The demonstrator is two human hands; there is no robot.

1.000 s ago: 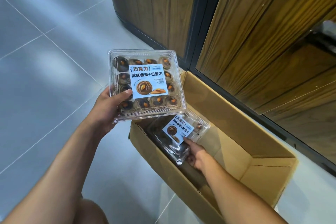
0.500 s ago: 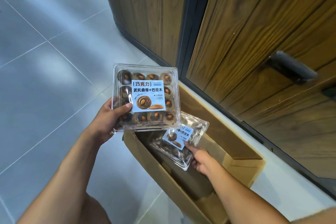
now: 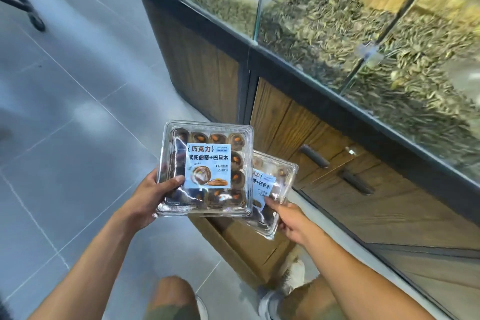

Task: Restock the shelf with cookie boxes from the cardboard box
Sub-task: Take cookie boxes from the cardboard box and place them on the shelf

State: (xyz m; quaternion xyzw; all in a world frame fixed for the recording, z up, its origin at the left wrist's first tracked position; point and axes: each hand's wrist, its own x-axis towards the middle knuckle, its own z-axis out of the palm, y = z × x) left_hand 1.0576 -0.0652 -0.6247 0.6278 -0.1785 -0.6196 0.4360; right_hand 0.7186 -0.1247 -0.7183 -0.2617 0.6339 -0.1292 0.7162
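1. While the left hand (image 3: 149,197) grips a clear cookie box (image 3: 207,169) at its near left corner, thumb curled over the lid, that box is held roughly level above the open cardboard box (image 3: 241,241) on the floor.
2. The right hand (image 3: 288,218) pinches a second cookie box (image 3: 276,182) by its near edge; it is tilted and partly tucked under the first.
3. Both are near the wooden counter (image 3: 337,210), which has glass bins (image 3: 324,21) on top.

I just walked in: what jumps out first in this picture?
Two clear, blue-labelled boxes at centre: the left hand grips the front cookie box, the right hand holds the second cookie box, partly behind it. Upper right, a glass-topped counter shows heaps of dried goods.
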